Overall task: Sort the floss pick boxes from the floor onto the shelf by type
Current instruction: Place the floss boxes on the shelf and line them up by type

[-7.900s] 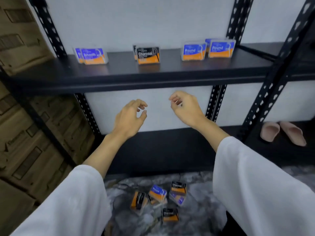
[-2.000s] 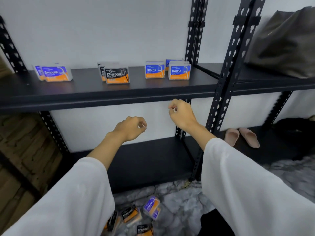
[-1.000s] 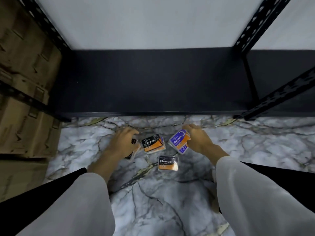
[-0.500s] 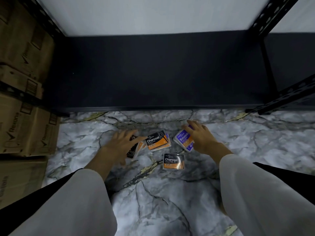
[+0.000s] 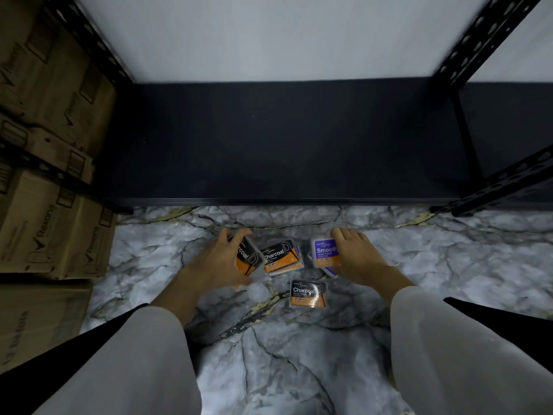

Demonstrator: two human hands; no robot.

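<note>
- Crouching over the marble floor (image 5: 299, 369), we have both hands down among the floss pick boxes, just in front of the bottom shelf (image 5: 284, 145).
- Our left hand (image 5: 220, 262) curls over a tilted Charcoal box (image 5: 250, 257), fingers at its far edge and thumb at the near one, so it looks gripped.
- Our right hand (image 5: 360, 257) pinches a Smooth box (image 5: 324, 253) at its right edge; that box stands tipped up, label facing us, long axis running left to right.
- Between the hands a second Charcoal box (image 5: 281, 256) lies atop other boxes, nearer our left hand.
- A third Charcoal box (image 5: 307, 293) lies flat, closest to us and apart from both hands.
- Both held boxes sit directly under our fingers, so we judge the coming move is a straight lift toward the shelf, with no reach needed.
- Both forearms slope down and inward, palms facing the floor.
</note>
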